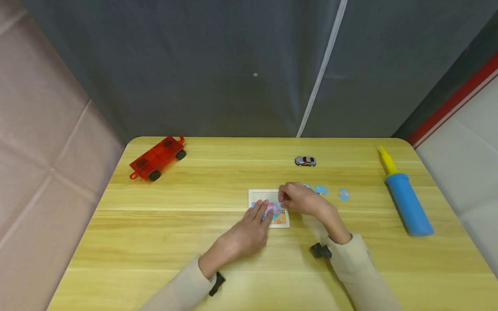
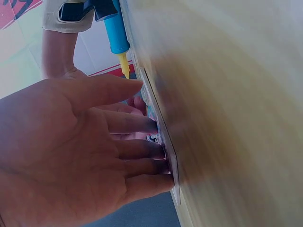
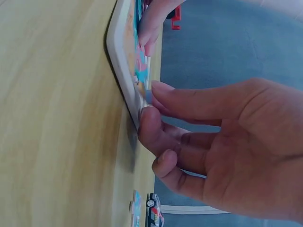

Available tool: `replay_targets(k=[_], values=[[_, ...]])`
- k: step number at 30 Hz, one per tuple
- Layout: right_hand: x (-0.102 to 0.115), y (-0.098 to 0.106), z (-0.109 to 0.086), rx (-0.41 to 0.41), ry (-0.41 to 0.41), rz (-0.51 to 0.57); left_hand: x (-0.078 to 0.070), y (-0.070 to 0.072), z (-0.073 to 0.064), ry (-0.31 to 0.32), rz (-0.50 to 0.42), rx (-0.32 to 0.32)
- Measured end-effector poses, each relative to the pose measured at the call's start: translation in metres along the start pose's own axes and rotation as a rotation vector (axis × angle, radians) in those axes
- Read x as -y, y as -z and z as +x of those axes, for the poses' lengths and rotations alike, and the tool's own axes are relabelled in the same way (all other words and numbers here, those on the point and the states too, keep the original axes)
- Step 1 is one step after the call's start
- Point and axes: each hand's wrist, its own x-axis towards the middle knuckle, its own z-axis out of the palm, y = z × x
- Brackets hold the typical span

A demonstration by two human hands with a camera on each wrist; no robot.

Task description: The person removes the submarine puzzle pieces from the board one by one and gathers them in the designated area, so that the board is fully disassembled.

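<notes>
A small jigsaw puzzle in a white-rimmed tray (image 1: pixel 280 226) lies on the table, its lower part filled with a pink, blue and sandy picture (image 1: pixel 277 216). My left hand (image 1: pixel 249 231) rests on it, fingers stretched over the pieces; the left wrist view shows those fingertips against the tray. At the tray's right edge, my right hand (image 1: pixel 305 201) pinches a small puzzle piece (image 3: pixel 148 97) between thumb and index finger, mostly hidden by the fingers. Loose blue puzzle pieces (image 1: pixel 321 190) lie just beyond the right hand, with another piece (image 1: pixel 344 195) farther right.
A silver toy car (image 1: pixel 305 161) stands behind the puzzle. At the far left sits a translucent red toy wagon (image 1: pixel 157 158) with black wheels. To the right lies a blue hand pump (image 1: pixel 408 205) with a yellow nozzle. A grey curtain (image 1: pixel 194 73) hangs behind the table.
</notes>
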Motion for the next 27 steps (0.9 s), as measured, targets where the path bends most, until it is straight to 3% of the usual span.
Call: replay_targets(k=[2,6,8,10,14,16,17,21,27], values=[[0.001,-0.001,0.000,-0.012,-0.012,-0.002,-0.005,0.010,-0.004,0.010,0.006,0.009],[0.003,-0.004,0.002,-0.035,-0.032,0.001,-0.007,0.014,-0.007,0.015,0.005,0.014],[0.003,-0.005,0.002,-0.049,-0.034,0.004,-0.004,0.007,-0.004,0.017,-0.011,0.019],[-0.007,-0.011,0.004,-0.074,-0.003,0.009,0.001,-0.006,0.001,0.012,-0.060,0.004],[-0.008,-0.013,0.005,-0.093,-0.003,0.018,0.014,-0.030,0.011,-0.012,-0.161,-0.036],[-0.008,-0.013,0.005,-0.092,-0.011,0.023,0.012,-0.027,0.010,-0.009,-0.163,-0.031],[0.003,-0.007,0.003,-0.082,-0.045,0.022,0.010,-0.023,0.008,-0.007,-0.152,-0.023],[0.001,-0.008,0.005,-0.075,-0.059,0.039,0.006,-0.014,0.005,0.004,-0.135,0.011],[-0.012,-0.003,0.004,-0.118,-0.064,0.180,0.015,-0.033,0.010,-0.009,-0.159,-0.020]])
